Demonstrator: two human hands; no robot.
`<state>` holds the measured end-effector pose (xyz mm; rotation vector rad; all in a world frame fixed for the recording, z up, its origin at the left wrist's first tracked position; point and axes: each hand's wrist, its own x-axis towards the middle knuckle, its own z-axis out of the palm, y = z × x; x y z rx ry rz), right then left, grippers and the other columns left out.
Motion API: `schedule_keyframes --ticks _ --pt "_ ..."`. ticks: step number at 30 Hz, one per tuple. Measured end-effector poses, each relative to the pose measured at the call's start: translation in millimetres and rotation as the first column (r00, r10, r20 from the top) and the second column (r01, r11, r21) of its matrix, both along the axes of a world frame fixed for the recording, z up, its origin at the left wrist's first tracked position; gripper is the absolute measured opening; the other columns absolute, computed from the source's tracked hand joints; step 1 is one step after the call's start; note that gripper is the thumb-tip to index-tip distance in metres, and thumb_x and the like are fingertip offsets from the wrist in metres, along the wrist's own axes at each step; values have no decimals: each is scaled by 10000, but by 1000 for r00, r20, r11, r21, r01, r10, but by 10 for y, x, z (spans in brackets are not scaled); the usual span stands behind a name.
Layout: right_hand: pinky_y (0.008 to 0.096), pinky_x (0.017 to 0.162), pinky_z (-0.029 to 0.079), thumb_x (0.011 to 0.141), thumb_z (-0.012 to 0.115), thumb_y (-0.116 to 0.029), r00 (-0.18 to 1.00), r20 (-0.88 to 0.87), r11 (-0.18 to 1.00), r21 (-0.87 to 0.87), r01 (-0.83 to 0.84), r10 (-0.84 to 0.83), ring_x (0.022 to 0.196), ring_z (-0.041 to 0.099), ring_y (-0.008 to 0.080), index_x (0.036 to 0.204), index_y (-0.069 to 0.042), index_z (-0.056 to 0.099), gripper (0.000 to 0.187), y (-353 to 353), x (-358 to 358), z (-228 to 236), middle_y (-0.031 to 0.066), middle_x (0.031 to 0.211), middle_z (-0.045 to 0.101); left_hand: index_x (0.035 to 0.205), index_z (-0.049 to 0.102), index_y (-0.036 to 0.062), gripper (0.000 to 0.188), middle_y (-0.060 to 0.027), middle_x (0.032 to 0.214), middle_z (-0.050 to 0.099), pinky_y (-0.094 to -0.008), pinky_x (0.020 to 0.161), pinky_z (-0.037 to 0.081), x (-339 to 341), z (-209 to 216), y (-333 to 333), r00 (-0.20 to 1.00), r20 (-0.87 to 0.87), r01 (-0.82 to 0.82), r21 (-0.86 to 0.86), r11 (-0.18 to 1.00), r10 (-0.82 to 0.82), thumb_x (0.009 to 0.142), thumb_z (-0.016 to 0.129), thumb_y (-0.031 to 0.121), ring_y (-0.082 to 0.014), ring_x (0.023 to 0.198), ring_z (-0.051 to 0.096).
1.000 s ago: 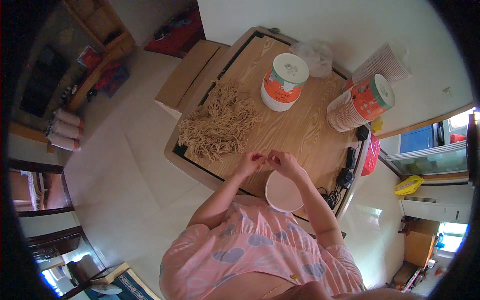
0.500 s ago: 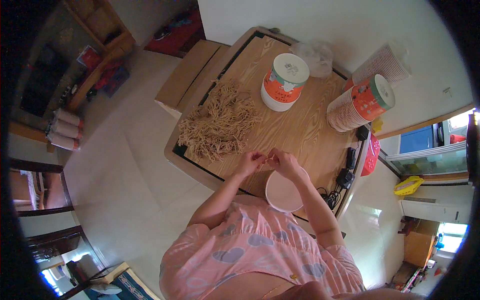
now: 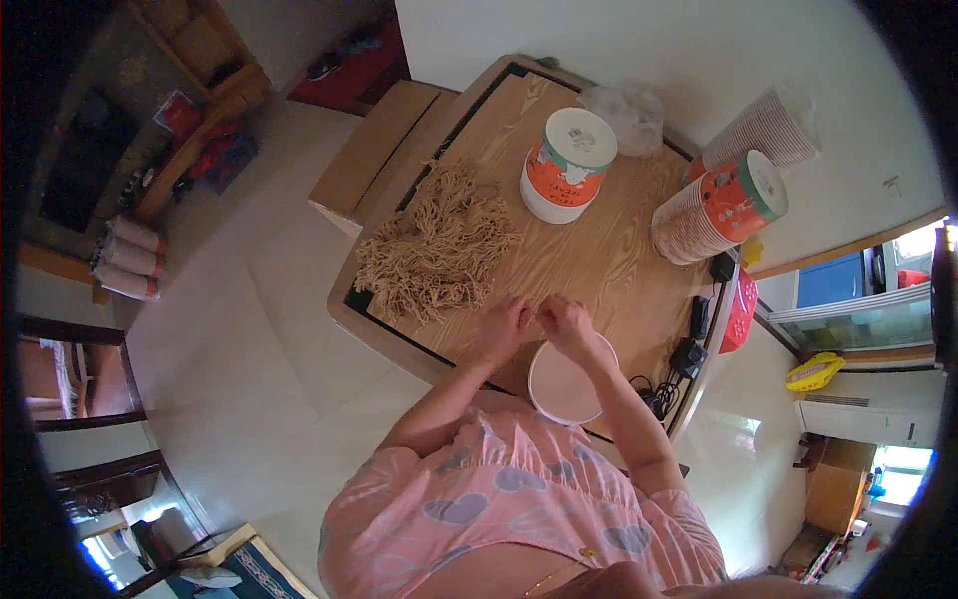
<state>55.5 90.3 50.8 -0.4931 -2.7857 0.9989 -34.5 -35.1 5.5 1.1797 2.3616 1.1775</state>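
Over the near part of the wooden table, my left hand and my right hand are held close together, their fingers curled and pinched. Whatever lies between the fingertips is too small or hidden to make out. Just below my right hand, near the table's front edge, is a round pale paper tub, partly covered by my right forearm. A tangled heap of tan crinkled strands, like twine or dried noodles, lies to the left beyond my left hand.
Beyond my hands stands a stack of upturned orange, white and green paper tubs. Further right are a leaning tub stack and a wrapped stack. Black adapters with cables line the right edge. A cardboard box adjoins the left side.
My left hand has turned slightly and its fingers have curled in more. A small gap now shows between the two hands. The tubs and the tan heap have stayed put.
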Motion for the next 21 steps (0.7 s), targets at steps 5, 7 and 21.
schedule_keyframes --ticks 5,7,21 --pt "415 697 415 719 547 -101 1000 6 988 150 -31 30 767 555 295 736 -70 543 36 17 -8 -85 112 751 561 874 504 52 131 -133 869 540 -417 618 464 55 -8 75 994 -106 18 -100 995 -28 821 480 169 -326 728 570" --pt "411 665 425 710 562 -92 999 -35 990 139 -9 14 736 558 302 726 -62 552 36 50 21 -111 118 723 562 869 501 54 127 -135 879 529 -419 621 466 63 -25 89 997 -81 14 -81 997 -20 823 477 171 -329 731 569" --pt "341 590 467 727 602 -86 983 -6 982 -42 183 -183 667 587 267 800 -24 595 95 160 4 -65 139 725 583 862 598 24 157 -121 730 617 -286 552 462 -94 -97 231 896 443 -123 176 977 33 776 587 155 -198 622 609"
